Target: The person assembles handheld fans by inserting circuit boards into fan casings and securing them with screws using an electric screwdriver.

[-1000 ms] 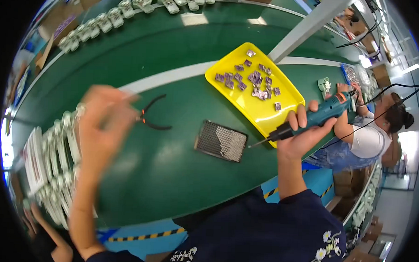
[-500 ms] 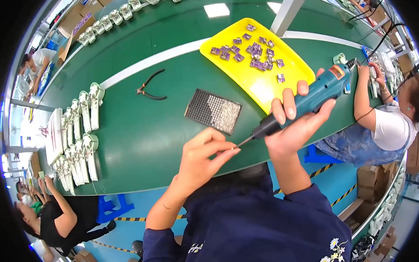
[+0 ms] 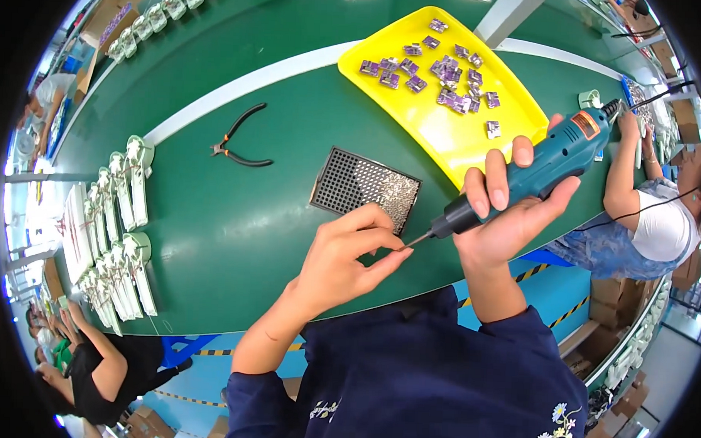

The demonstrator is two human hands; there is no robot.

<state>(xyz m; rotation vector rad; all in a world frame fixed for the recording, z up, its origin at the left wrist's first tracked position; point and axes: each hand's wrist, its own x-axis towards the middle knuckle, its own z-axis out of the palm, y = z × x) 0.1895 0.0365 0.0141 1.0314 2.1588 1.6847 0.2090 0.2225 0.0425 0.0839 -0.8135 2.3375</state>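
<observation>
My right hand is wrapped round a teal electric screwdriver, its black nose and thin bit slanting down to the left. At the bit's tip, the thumb and forefinger of my left hand are pinched together. Whatever they hold there is too small to make out. Just beyond the left fingers lies a black perforated tray, its right part covered with small silvery screws. A yellow tray holding several small purple-and-silver parts lies behind the screwdriver.
Orange-and-black cutting pliers lie on the green table. Rows of pale green-white device housings stand at the left. A metal post rises behind the yellow tray. One co-worker sits at the right, another at the left.
The view has shifted slightly, so the table things sit differently in the picture. My left fingertips stay pinched at the bit's tip, and my right hand keeps its hold on the screwdriver.
</observation>
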